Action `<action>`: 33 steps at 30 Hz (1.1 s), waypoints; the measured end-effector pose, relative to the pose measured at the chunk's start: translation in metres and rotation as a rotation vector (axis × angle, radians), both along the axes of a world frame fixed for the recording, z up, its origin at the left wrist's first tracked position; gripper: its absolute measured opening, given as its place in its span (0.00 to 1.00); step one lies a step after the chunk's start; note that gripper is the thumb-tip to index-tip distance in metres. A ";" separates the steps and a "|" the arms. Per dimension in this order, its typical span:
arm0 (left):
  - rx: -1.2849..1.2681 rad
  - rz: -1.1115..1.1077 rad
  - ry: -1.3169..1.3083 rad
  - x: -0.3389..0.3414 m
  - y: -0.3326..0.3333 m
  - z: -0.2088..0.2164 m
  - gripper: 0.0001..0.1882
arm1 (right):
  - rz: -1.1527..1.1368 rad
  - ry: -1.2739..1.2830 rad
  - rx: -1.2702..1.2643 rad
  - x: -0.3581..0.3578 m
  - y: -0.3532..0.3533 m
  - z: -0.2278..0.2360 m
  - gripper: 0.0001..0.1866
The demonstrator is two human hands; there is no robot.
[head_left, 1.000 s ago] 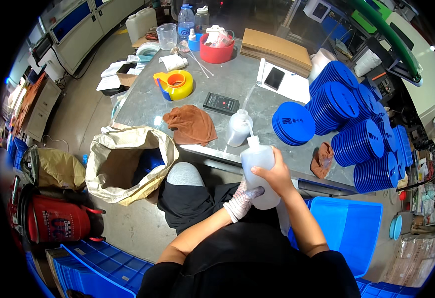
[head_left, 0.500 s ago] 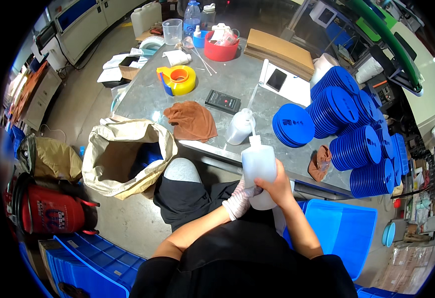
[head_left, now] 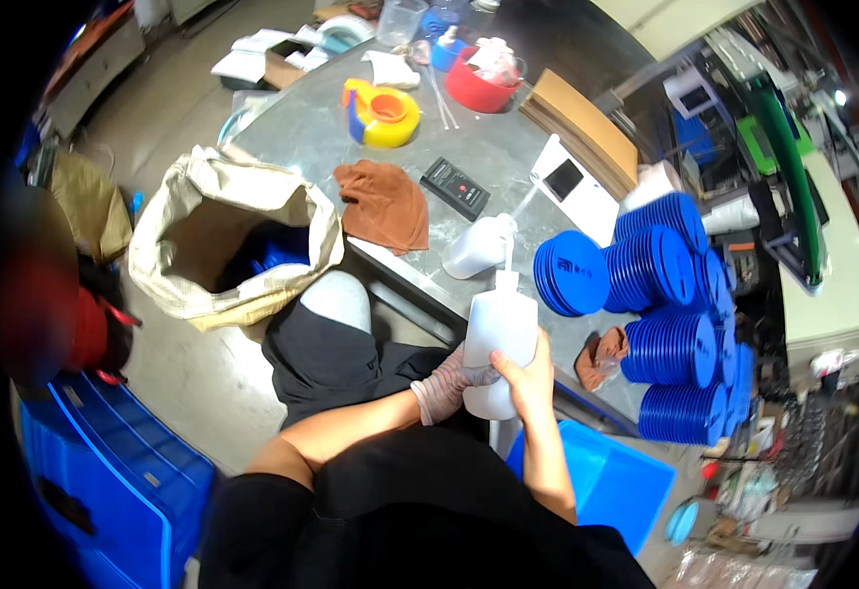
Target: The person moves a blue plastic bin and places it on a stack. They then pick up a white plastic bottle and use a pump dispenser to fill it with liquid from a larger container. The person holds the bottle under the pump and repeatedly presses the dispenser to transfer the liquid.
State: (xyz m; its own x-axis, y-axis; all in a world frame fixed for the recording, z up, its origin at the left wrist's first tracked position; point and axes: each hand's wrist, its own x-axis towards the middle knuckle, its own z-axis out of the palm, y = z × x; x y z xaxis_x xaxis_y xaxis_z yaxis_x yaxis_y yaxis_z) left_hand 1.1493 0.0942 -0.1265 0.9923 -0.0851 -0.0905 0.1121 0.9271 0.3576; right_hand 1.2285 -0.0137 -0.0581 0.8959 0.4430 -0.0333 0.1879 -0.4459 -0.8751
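By the grey tabletop [head_left: 302, 137], pale-gloved left hand [head_left: 444, 386] and bare right hand [head_left: 530, 378] have grip clamped on translucent white plastic squeeze bottle [head_left: 500, 334]; swinging its slim white nozzle [head_left: 509, 253] could topple the smaller-looking whitish bottle [head_left: 472, 249] beyond.

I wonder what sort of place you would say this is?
Probably a workshop or small factory: many blue discs are stacked on a grey bench, a large open sack stands beside it, and a blue crate sits on the right.
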 end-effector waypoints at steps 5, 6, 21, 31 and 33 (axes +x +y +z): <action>0.024 0.045 -0.026 0.002 -0.001 -0.001 0.37 | -0.034 0.085 0.017 0.002 -0.003 -0.005 0.39; 0.022 0.058 -0.034 0.004 -0.003 -0.005 0.37 | -0.028 0.085 0.014 0.002 -0.003 -0.005 0.38; -0.094 -0.188 -0.102 0.028 0.003 -0.032 0.37 | -0.072 0.186 0.024 0.003 0.001 0.009 0.37; 0.012 -0.250 -0.223 0.034 0.027 -0.028 0.34 | -0.109 0.183 -0.020 0.003 0.014 0.019 0.38; 0.073 -0.230 -0.225 0.038 0.026 -0.029 0.34 | -0.125 0.172 -0.047 0.004 0.012 0.019 0.38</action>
